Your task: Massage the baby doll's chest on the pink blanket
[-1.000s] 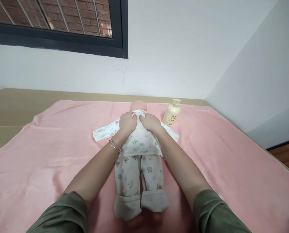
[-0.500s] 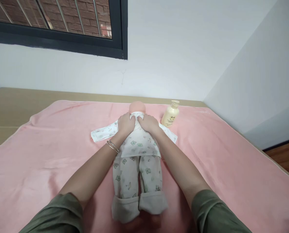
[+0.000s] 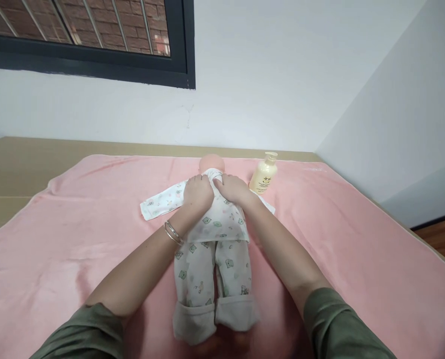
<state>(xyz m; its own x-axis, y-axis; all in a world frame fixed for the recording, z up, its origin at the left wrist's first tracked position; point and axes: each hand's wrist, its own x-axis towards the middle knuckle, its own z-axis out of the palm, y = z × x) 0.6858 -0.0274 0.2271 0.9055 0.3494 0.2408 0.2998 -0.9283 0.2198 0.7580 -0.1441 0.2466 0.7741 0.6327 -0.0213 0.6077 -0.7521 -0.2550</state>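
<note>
So the doll (image 3: 218,230) is lying stretched out on a pink blanket (image 3: 76,244), bald smooth pinkish head at the far end, and it's got a soft white top (image 3: 217,224) on with little green and brown prints. Matching pants (image 3: 196,274), looks like a fairly thick knit, with the ends folded up into chunky plain cuffs. Blanket has a fuzzy, plush kind of nap with shallow wrinkles, spread over a smooth beige desk (image 3: 31,159). Both hands are up on the doll's chest and shoulders: left hand (image 3: 199,193) is rolled over, knuckles showing, fingers tucked under; right hand (image 3: 234,188) has its thumb lying across the chest and the other fingers mostly hidden. Can't tell if either grip is pinching cloth or just pressing. Thin shiny metal bangles (image 3: 173,232) on the left wrist. A glossy pale yellow pump bottle (image 3: 263,177), rounded with dark lettering, stands just past the right hand. Compared with half a second ago, the left hand is turned inward, thumb out of sight, nearly meeting the right one, and a bit more of the top's left-hand sleeve (image 3: 162,201) shows. Right hand looks about the same, bottle too.
</note>
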